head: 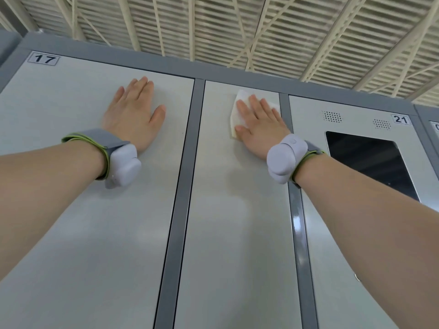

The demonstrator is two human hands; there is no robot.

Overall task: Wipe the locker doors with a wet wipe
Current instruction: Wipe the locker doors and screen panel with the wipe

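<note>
White wet wipe [238, 100], pressed on the middle door [232, 210] by our flat right hand [259, 131], may bunch or slip; our left hand [134, 117] lies spread left of it.

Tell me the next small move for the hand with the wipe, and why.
Probably sweep the right hand leftward along the top of the middle door, with the wet wipe flat under it. The hand presses the wipe near that door's upper right corner, so most of the door lies to the left and below. The left hand lies flat on the door marked 17.
</note>
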